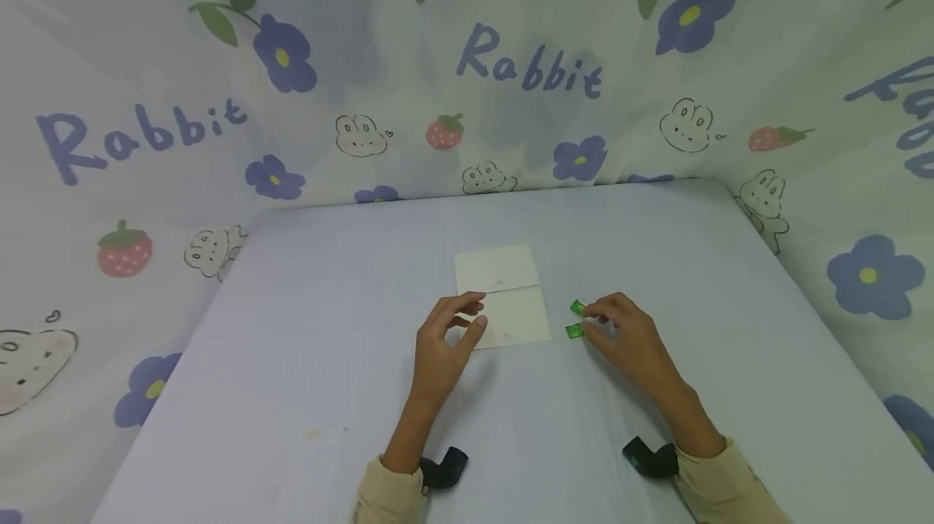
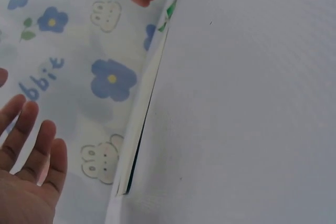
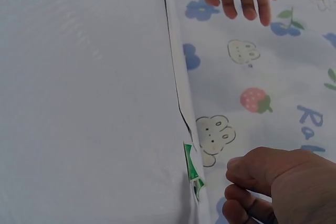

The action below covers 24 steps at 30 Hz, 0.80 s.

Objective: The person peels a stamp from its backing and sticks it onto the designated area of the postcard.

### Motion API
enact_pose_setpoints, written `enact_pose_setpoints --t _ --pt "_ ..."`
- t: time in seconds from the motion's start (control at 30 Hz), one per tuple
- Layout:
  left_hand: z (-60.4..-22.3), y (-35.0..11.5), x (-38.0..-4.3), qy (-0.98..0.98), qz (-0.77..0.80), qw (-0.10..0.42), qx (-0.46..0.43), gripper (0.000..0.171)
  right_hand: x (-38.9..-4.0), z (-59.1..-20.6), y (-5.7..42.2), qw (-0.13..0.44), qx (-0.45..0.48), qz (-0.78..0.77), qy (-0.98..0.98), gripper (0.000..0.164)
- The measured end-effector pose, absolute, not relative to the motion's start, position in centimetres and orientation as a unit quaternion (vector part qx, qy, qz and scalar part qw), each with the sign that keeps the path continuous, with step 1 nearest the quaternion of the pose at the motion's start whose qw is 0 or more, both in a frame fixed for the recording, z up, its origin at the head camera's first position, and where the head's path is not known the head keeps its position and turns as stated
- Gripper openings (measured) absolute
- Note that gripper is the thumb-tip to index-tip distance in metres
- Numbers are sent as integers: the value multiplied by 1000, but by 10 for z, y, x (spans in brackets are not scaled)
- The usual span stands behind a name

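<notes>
Left hand and right hand both reached in over the pale table and held nothing. Between them lay the white card, flat and creased across its middle, its far edge well short of the table's back edge. Wide stretches of tabletop ran from the card out to the slanting left and right edges. A narrow strip separated the card's right edge from two small pieces, the far green piece and the near green piece, which lay close together on the table. Beyond the back edge rose a printed cloth with flowers and rabbits.

As for the hands, the left one hung above the card's left edge, its fingers relaxed and a little spread, thumb well away from them; from the left wrist it looked clear of the card. The right one hovered at the green pieces with fingers loosely bent and the thumb near the forefinger, though from the right wrist its fingertips stood apart from both pieces. Its forearm slanted in from the lower right, while the left forearm rose more steeply.
</notes>
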<state>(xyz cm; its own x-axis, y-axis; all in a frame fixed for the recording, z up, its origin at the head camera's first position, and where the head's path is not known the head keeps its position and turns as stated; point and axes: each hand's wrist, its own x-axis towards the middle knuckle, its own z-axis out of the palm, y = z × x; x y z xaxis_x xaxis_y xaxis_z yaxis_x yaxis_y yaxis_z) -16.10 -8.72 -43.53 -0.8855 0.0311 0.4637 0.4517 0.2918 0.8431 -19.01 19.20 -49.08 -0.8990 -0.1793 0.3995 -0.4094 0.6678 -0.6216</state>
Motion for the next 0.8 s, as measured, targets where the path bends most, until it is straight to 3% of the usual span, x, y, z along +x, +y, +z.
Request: enact_pose_setpoints --t 0.2,0.6,0.8 --pt "-438 -89 -162 -779 -580 178 -158 27 -193 -495 191 159 161 382 -896 16" --pt "-437 -86 -161 -782 -574 182 -159 16 -192 -497 189 109 143 370 -911 17" --pt "-438 -85 -160 -785 -573 177 -155 14 -193 -498 189 151 167 366 -903 12"
